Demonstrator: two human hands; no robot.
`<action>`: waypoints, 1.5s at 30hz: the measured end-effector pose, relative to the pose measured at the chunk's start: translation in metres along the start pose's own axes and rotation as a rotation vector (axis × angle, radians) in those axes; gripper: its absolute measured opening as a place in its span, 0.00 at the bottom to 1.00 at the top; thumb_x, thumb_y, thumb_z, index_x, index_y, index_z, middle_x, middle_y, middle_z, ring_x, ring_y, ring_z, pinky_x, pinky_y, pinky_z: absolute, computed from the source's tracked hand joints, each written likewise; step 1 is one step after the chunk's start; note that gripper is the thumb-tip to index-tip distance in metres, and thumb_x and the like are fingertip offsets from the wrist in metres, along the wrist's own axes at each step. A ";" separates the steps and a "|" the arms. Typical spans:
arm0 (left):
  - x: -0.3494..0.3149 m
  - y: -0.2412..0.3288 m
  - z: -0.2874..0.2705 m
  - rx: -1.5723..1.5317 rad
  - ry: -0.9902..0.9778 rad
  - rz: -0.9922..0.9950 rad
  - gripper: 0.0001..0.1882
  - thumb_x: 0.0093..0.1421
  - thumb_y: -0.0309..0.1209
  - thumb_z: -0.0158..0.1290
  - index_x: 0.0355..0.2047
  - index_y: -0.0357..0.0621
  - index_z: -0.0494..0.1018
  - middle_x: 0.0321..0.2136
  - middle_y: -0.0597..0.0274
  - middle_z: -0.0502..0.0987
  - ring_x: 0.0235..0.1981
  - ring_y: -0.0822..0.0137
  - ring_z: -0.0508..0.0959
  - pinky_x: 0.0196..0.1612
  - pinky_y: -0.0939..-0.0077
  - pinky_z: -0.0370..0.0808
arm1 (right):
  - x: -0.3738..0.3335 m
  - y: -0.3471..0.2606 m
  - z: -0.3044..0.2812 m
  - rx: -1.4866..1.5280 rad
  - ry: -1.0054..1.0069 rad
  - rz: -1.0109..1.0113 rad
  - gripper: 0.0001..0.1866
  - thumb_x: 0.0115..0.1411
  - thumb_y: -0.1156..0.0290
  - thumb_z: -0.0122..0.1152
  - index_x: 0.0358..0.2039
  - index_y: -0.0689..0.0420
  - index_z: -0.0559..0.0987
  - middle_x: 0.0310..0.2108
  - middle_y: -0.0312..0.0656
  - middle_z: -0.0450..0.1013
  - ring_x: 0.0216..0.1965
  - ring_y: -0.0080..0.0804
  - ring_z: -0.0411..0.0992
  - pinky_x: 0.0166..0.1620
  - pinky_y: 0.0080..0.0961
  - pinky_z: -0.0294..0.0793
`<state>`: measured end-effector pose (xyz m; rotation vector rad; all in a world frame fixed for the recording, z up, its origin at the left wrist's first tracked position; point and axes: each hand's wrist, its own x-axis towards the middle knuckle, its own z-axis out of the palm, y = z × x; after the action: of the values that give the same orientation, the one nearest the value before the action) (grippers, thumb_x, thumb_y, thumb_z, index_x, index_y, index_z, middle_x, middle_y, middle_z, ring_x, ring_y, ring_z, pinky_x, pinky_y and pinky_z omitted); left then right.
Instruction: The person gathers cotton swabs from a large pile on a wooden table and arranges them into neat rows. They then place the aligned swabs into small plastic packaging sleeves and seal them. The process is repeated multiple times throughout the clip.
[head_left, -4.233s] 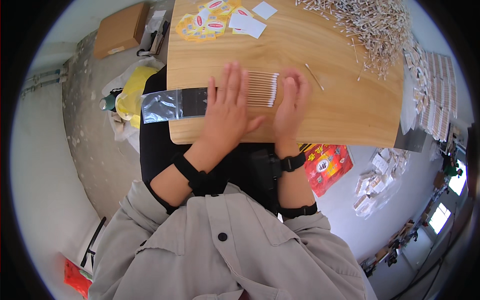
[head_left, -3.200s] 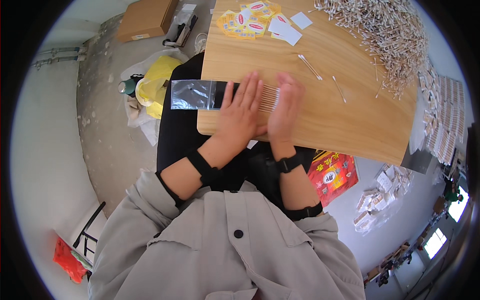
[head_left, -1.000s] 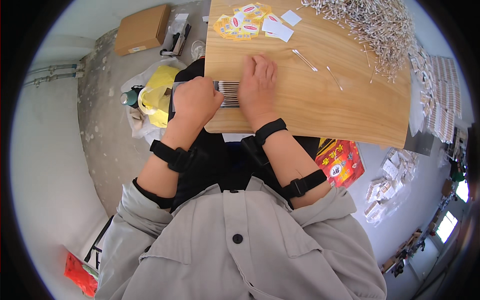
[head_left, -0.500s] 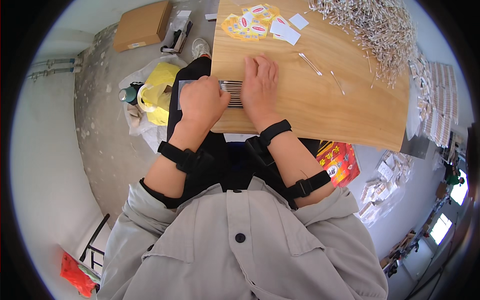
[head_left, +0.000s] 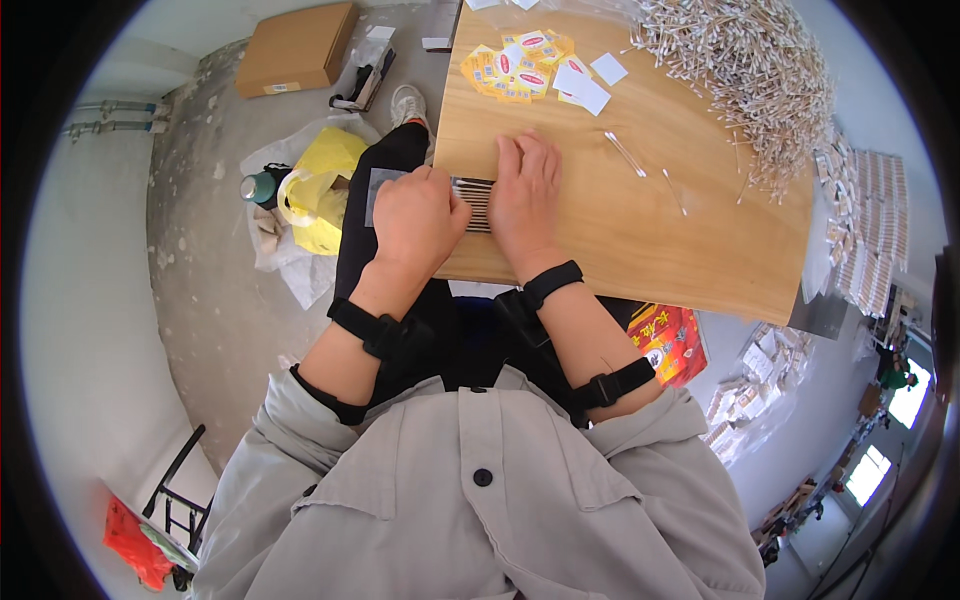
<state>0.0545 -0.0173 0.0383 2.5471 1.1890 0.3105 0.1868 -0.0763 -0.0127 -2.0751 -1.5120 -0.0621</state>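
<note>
A row of cotton swabs (head_left: 474, 205) lies side by side at the table's left edge, between my two hands. A see-through plastic bag (head_left: 379, 186) shows past the left hand and sticks out beyond the table edge. My left hand (head_left: 412, 218) is closed in a fist over the bag, at the left end of the swabs; its fingertips are hidden. My right hand (head_left: 527, 200) lies on the table with its fingers stretched out together, its edge against the right ends of the swabs. Loose cotton swabs (head_left: 626, 153) lie to the right.
A big heap of cotton swabs (head_left: 745, 75) covers the table's (head_left: 600, 240) far right. Yellow printed cards (head_left: 515, 70) and white cards (head_left: 582, 88) lie at the back. Left on the floor are a yellow plastic bag (head_left: 325, 180), a bottle (head_left: 257, 187) and a cardboard box (head_left: 295, 50).
The whole view has shifted a little, so the scene sits slightly lower. The strip of swabs showing between my hands is slightly narrower; both hands keep their hold and pose.
</note>
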 end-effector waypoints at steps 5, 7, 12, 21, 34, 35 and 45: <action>-0.003 -0.005 0.005 -0.009 0.004 0.003 0.07 0.50 0.30 0.55 0.21 0.40 0.74 0.22 0.55 0.76 0.25 0.54 0.78 0.33 0.59 0.72 | 0.002 -0.011 0.006 0.017 0.012 0.012 0.18 0.57 0.76 0.50 0.50 0.61 0.71 0.49 0.49 0.65 0.60 0.50 0.59 0.66 0.52 0.53; -0.004 -0.008 0.005 -0.028 -0.018 -0.009 0.08 0.50 0.31 0.56 0.20 0.40 0.73 0.22 0.56 0.76 0.27 0.55 0.78 0.35 0.59 0.72 | 0.004 -0.015 0.007 0.022 0.022 0.016 0.18 0.57 0.77 0.50 0.50 0.61 0.71 0.49 0.49 0.65 0.60 0.50 0.59 0.66 0.52 0.53; -0.011 -0.020 -0.007 -0.141 0.263 -0.020 0.20 0.49 0.31 0.64 0.41 0.39 0.73 0.34 0.53 0.75 0.36 0.54 0.76 0.44 0.63 0.72 | 0.005 -0.015 0.007 0.032 0.042 0.027 0.18 0.56 0.78 0.50 0.49 0.61 0.71 0.48 0.49 0.65 0.58 0.50 0.60 0.64 0.52 0.55; -0.032 -0.063 0.043 -1.518 0.096 -0.889 0.19 0.56 0.33 0.65 0.42 0.34 0.75 0.30 0.67 0.78 0.30 0.77 0.76 0.36 0.82 0.72 | 0.003 -0.019 0.011 -0.024 0.075 0.019 0.18 0.56 0.80 0.51 0.49 0.63 0.71 0.48 0.51 0.65 0.55 0.53 0.61 0.60 0.45 0.60; -0.017 -0.074 0.041 -1.611 -0.012 -0.712 0.13 0.54 0.30 0.66 0.35 0.35 0.78 0.29 0.63 0.81 0.29 0.76 0.78 0.35 0.81 0.73 | 0.003 -0.018 0.003 0.346 0.147 0.317 0.18 0.61 0.81 0.47 0.53 0.63 0.68 0.50 0.51 0.65 0.54 0.47 0.64 0.60 0.40 0.63; -0.018 -0.075 0.040 -1.648 -0.023 -0.711 0.13 0.54 0.30 0.66 0.35 0.35 0.78 0.30 0.63 0.81 0.29 0.75 0.78 0.36 0.80 0.74 | -0.003 -0.018 -0.003 0.499 0.200 0.473 0.17 0.63 0.80 0.47 0.53 0.63 0.68 0.50 0.50 0.65 0.54 0.44 0.65 0.59 0.37 0.64; -0.016 -0.076 0.040 -1.707 -0.112 -0.845 0.13 0.52 0.28 0.67 0.35 0.33 0.78 0.30 0.60 0.82 0.29 0.73 0.80 0.36 0.79 0.75 | -0.016 -0.043 0.006 0.949 0.249 0.628 0.22 0.62 0.83 0.51 0.56 0.67 0.62 0.50 0.48 0.63 0.55 0.36 0.69 0.60 0.27 0.67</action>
<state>0.0041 0.0090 -0.0273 0.5493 1.0195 0.5726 0.1412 -0.0791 -0.0062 -1.5528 -0.4959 0.5126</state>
